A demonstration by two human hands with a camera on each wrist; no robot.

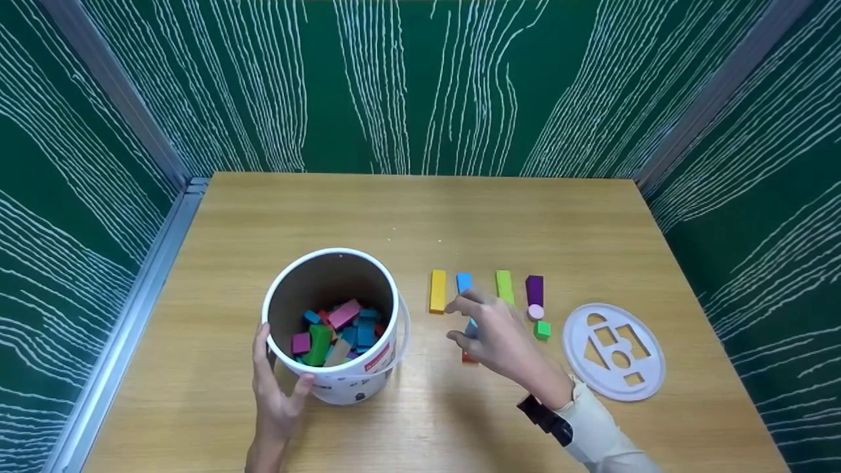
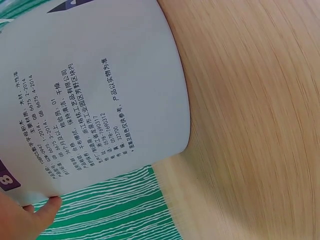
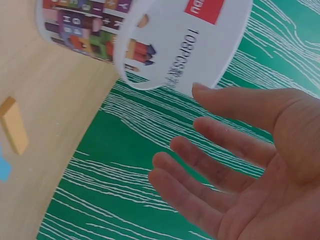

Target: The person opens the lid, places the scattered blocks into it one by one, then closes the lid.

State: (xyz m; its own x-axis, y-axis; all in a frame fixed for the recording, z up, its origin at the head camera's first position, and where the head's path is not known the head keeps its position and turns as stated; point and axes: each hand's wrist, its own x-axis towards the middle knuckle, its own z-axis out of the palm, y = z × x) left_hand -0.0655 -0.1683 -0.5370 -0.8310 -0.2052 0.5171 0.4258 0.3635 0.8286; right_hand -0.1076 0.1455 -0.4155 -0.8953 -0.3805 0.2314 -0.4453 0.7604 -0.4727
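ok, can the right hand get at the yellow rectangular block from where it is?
Probably yes: the right hand looks empty, fingers apart, close to the right side of the yellow rectangular block. I see nothing between them, and the bucket stands clear to the block's left.

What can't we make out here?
Head: red block, largely hidden by the right hand.
Head: lower blocks in the bucket, buried under the top blocks.
Head: small print on the bucket, too small to read.
Left wrist: left hand, cut off by the left edge.
Right wrist: blue piece, cut off by the left edge.
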